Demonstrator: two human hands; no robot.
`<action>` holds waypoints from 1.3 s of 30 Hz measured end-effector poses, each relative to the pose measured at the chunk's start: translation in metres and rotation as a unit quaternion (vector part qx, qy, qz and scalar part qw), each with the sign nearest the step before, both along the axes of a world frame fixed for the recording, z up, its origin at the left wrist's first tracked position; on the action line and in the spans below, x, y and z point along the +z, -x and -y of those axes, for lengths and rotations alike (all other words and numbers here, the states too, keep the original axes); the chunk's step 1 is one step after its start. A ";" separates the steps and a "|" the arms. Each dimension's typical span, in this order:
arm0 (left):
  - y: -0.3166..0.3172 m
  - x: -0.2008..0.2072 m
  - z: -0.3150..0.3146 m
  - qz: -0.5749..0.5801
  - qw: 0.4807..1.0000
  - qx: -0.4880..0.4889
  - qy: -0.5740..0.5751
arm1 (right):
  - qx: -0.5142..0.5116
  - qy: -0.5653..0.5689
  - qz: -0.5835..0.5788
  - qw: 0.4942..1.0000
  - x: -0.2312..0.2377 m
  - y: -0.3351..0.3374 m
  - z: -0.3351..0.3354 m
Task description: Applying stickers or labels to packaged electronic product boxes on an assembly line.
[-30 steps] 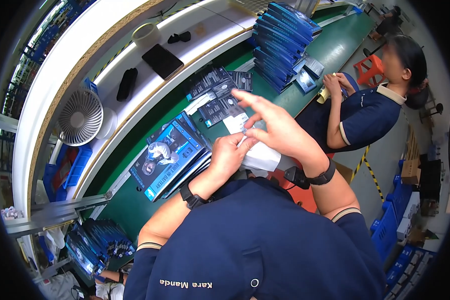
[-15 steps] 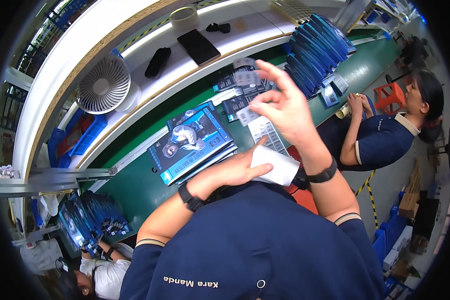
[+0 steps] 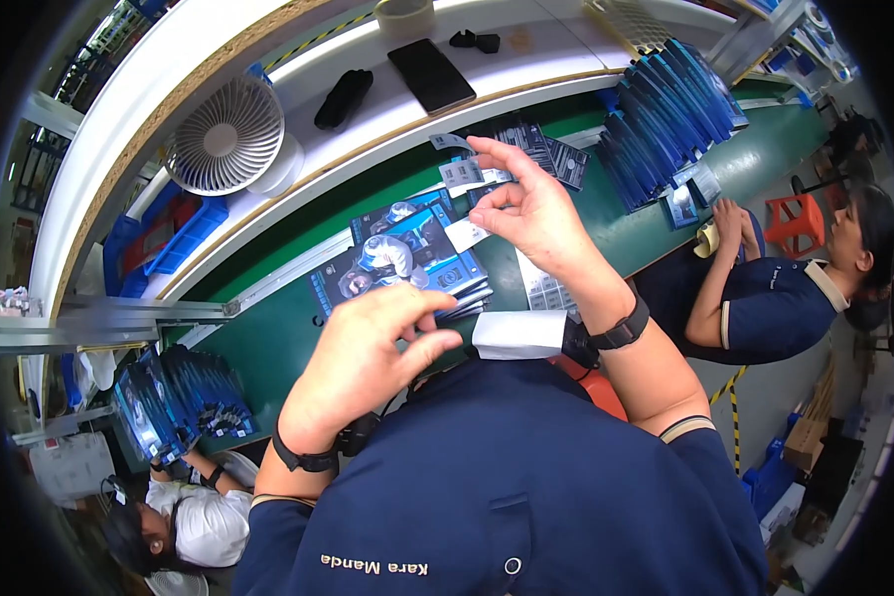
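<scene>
Several small printed labels cling to the fingertips of my right hand, whose thumb and fingers are curled at the edges of them, raised over the bench. Fingers bent and thumb apart, my left hand hovers just in front of a stack of flat blue-and-black printed boxes, with nothing visible in it. Against my front lies a folded white strip of backing paper. A sheet of printed labels extends beyond it, partly hidden by my right forearm.
A long row of upright blue boxes stands at right, near a seated co-worker. Another person handles similar boxes at lower left. The shelf ahead holds a white fan, a black phone-like slab and a tape roll.
My left hand has come off the white strip and moved left toward the box stack. The right hand still holds the labels, slightly lower and further left.
</scene>
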State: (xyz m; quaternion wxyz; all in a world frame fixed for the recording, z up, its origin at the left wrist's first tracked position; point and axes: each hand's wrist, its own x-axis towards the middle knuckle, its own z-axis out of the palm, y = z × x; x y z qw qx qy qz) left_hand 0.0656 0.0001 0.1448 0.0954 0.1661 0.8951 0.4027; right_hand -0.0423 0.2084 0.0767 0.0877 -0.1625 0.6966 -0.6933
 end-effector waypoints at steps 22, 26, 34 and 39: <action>0.025 -0.023 0.002 -0.235 0.967 0.015 0.097 | -0.067 -0.017 -0.043 0.997 0.013 -0.018 0.012; 0.020 -0.024 0.004 -0.281 0.960 0.019 -0.016 | -0.034 0.158 -0.020 0.987 0.021 -0.029 0.035; 0.009 -0.023 -0.001 -0.354 0.933 0.032 -0.050 | 0.166 0.418 0.179 0.875 0.011 -0.049 0.066; -0.001 0.014 0.022 -0.281 0.958 0.034 0.049 | 0.035 0.071 -0.071 0.994 0.020 -0.044 0.057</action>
